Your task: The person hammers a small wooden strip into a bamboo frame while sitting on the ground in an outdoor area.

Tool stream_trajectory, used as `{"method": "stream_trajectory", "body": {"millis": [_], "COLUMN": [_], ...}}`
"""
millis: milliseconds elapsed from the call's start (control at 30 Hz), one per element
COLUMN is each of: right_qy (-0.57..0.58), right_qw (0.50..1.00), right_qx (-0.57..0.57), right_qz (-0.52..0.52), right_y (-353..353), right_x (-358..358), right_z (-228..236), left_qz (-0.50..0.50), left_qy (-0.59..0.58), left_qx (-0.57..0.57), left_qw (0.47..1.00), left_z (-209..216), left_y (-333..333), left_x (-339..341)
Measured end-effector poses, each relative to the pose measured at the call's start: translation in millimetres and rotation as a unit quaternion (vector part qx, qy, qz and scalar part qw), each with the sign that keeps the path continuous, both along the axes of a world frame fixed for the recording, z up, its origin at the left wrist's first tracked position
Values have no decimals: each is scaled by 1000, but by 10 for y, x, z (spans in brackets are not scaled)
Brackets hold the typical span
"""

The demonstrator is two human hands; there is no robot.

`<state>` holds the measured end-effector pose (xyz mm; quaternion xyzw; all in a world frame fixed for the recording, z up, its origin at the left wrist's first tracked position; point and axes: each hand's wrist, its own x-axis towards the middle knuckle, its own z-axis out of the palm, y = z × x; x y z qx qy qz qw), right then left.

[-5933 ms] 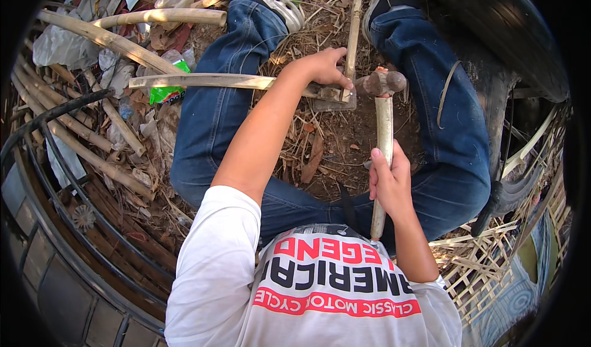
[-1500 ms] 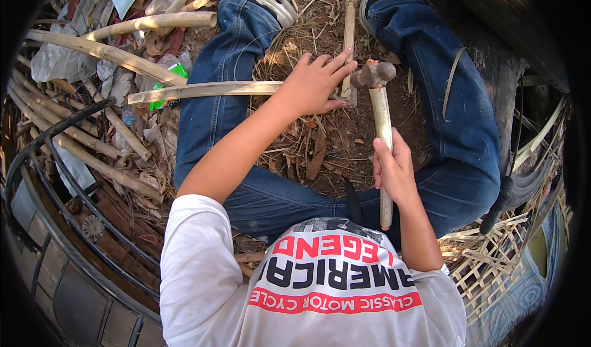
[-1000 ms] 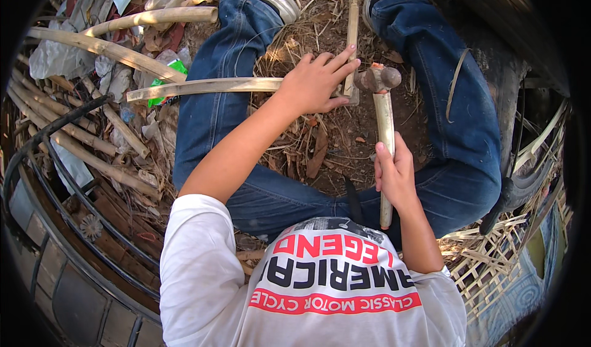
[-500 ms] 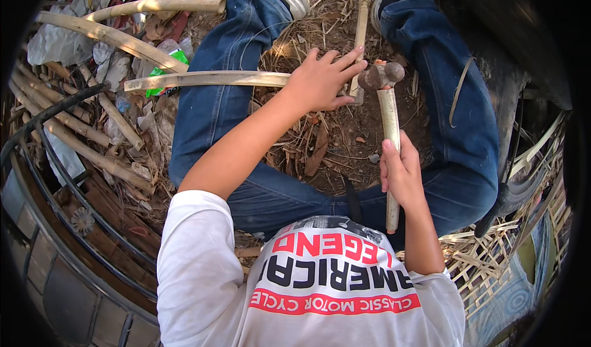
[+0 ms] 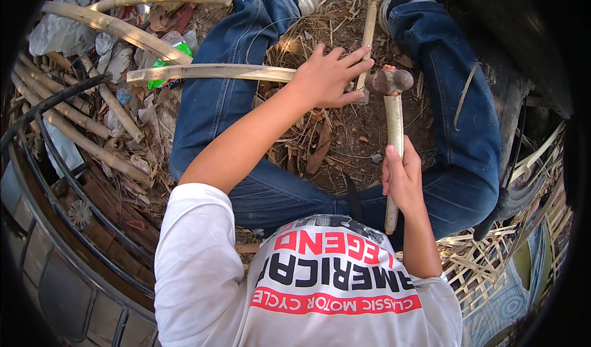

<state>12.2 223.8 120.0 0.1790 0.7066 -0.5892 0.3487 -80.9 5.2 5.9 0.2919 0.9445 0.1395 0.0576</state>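
Note:
My right hand (image 5: 403, 173) grips the pale wooden handle of a hammer (image 5: 394, 122). Its rounded brown-grey metal head (image 5: 393, 81) is over the ground between my legs, just right of my left fingertips. With fingers spread, my left hand (image 5: 331, 77) lies palm down over the inner end of a split bamboo strip (image 5: 209, 71) that crosses my left leg. Its fingertips reach a narrow upright bamboo piece (image 5: 371, 17) running away from me between my shoes. A small grey block-like end (image 5: 363, 96) shows below that piece; what lies beneath the palm is hidden.
Thick bamboo lengths (image 5: 123, 30) and plastic litter (image 5: 61, 36) lie at left. A black metal frame (image 5: 92, 214) curves along the lower left. A woven bamboo lattice (image 5: 480, 264) sits at lower right, with a dark curved blade-like object (image 5: 511, 202) above it. Dry leaves cover the soil.
The whole view has shifted slightly. The hammer head sits a little lower against the bamboo, and my left hand keeps its spread pose on the strip.

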Motion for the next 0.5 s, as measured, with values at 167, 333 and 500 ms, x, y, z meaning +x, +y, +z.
{"method": "stream_trajectory", "body": {"millis": [167,333,500], "right_qy": [-13,-7,-11], "right_qw": [1000,1000,1000], "right_qx": [-1,1,-10], "right_qz": [1,5,-6], "right_y": [9,25,4], "right_x": [7,14,45], "right_z": [19,-10,-37], "left_qz": [-2,-1,-2], "left_qy": [5,-1,-8], "left_qx": [6,2,-7], "left_qw": [1000,1000,1000], "left_z": [-2,7,9], "left_y": [9,0,12], "left_x": [7,12,8]}}
